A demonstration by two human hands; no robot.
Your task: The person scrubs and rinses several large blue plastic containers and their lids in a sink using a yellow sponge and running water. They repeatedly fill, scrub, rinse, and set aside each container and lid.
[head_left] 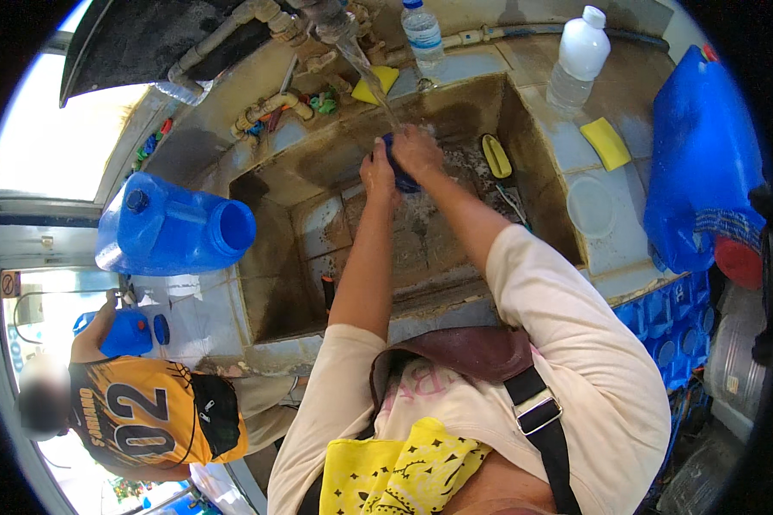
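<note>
Over the stained concrete sink, under a stream of water that is being poured from the pipe tap, a small dark blue cap is being held by both hands. It is being clasped by the left hand from the left, fingers curled against it, and it is being covered by the right hand from above, fingers bent over it. Two clear plastic bottles are being kept on the back ledge: one with a blue cap and a pale label band, one with a white cap. Yellow sponges are being left near them. A large blue water jug is lying on its side at the left, mouth open toward the sink; another blue jug is being kept at the right. At far left, a small red-ringed round sign is being shown on the wall, near a person in an orange and black shirt.
</note>
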